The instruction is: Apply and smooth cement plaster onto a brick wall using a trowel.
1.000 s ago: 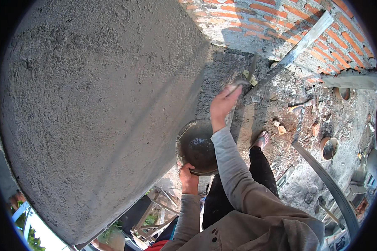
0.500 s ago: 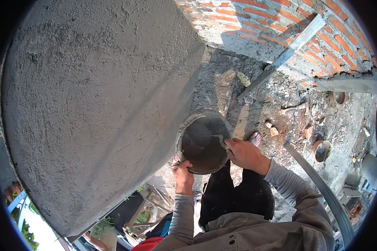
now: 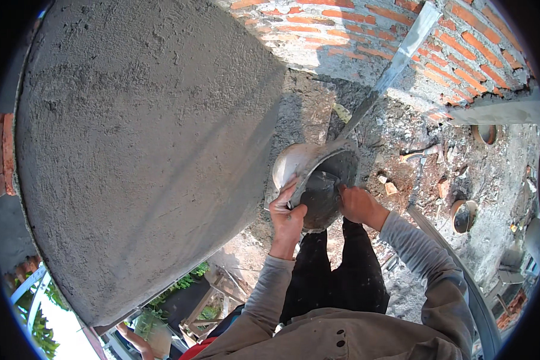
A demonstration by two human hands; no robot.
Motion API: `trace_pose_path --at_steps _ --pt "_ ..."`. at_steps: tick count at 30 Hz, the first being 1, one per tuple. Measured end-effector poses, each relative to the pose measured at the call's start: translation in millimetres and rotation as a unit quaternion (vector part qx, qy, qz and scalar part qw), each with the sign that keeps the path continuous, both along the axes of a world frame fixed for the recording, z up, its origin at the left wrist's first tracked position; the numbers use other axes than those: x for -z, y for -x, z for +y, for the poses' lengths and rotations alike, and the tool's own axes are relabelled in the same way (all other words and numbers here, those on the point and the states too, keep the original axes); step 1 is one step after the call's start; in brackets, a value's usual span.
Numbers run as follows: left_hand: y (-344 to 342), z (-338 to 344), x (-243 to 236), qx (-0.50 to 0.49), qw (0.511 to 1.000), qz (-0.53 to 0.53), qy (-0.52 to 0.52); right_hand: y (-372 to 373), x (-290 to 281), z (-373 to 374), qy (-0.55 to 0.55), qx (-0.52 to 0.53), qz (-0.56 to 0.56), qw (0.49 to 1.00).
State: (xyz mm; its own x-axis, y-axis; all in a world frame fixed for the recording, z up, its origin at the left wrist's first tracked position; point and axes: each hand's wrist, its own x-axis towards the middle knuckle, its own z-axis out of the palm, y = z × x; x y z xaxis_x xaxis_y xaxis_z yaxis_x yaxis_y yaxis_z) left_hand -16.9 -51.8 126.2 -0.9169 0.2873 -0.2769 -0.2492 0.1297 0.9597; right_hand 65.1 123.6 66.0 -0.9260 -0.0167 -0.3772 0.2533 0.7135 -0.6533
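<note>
A round mortar bucket [image 3: 291, 165], grey and crusted inside, is tilted on its side in front of my legs, its mouth facing right and toward me. My left hand [image 3: 287, 219] is closed around its near left rim, with the thumb toward the inside. My right hand [image 3: 360, 205] is closed at the right side of the mouth, on the handle of a trowel. The trowel's grey, mortar-coated blade [image 3: 322, 185] lies inside the bucket against the wet mortar; the handle is mostly hidden by my fingers.
A freshly plastered wall [image 3: 150, 138] rises close on the left. Ahead, a wooden plank [image 3: 396, 66] leans on a brick wall [image 3: 342, 24]. A hammer-like tool [image 3: 421, 154], brick pieces and clay rings lie on the rubble at right. A metal profile [image 3: 456, 270] stands beside my right arm. Another person's arm [image 3: 135, 341] shows lower left.
The bucket has tipped from nearly upright onto its side, its outer wall now showing on the left. My left hand has risen with the rim, and my right hand has moved slightly right.
</note>
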Motion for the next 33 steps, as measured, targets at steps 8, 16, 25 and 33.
trace_pose_path --at_steps 8,16,25,33 --pt "16 -4 18 -0.059 0.977 -0.178 -0.098 -22 27 14 0.695 0.247 -0.381 0.558" --pt "35 -76 78 -0.282 0.880 -0.345 -0.163 10 -59 4 0.734 0.391 -0.116 0.543" --pt "32 -126 62 -0.265 0.915 -0.299 -0.052 265 22 -65 0.083 0.697 0.322 0.635" --pt "48 -175 19 -0.229 0.926 -0.299 -0.011 165 -176 -219 0.563 0.268 0.281 0.730"
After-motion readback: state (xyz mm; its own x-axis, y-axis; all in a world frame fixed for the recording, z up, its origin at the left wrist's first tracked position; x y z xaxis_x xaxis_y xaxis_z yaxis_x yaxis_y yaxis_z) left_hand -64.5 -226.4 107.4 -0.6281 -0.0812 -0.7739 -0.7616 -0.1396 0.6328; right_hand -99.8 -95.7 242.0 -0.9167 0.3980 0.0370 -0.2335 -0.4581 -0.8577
